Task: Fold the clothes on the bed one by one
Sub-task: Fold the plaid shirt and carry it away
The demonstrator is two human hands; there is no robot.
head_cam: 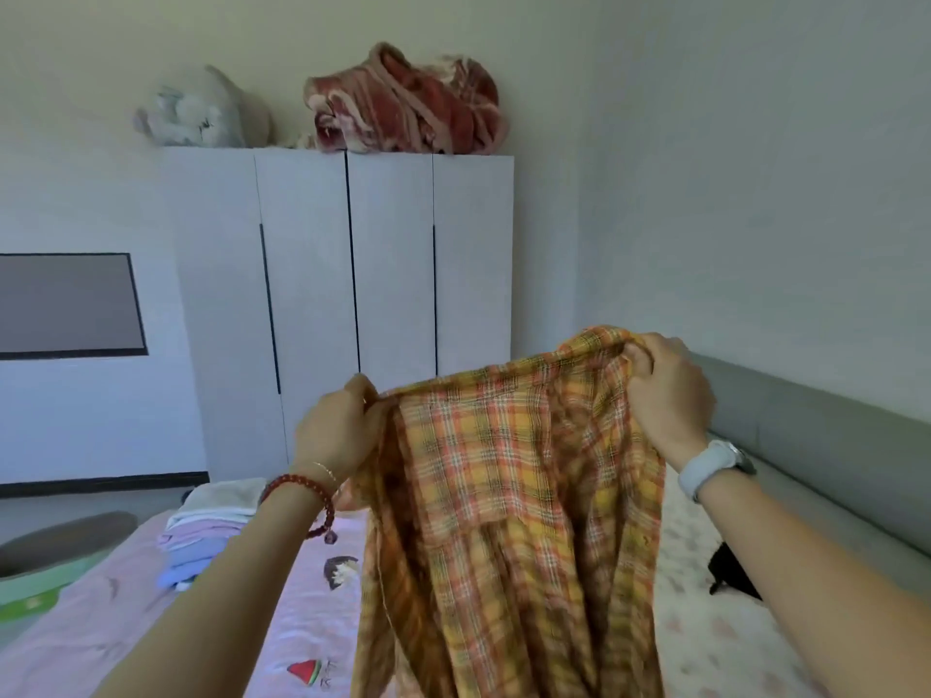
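An orange and yellow plaid shirt hangs in the air in front of me, above the bed. My left hand, with a red bead bracelet on the wrist, pinches the shirt's upper left edge. My right hand, with a white watch on the wrist, grips the upper right edge, a little higher. The cloth drapes down between both hands and out of the bottom of the view. A stack of folded clothes in white, pink and blue lies on the bed's far left part.
The bed has a pink sheet with small fruit prints. A grey headboard runs along the right wall, with a black item beside it. A white wardrobe stands behind the bed, bundles on top. A green and grey object sits at the left.
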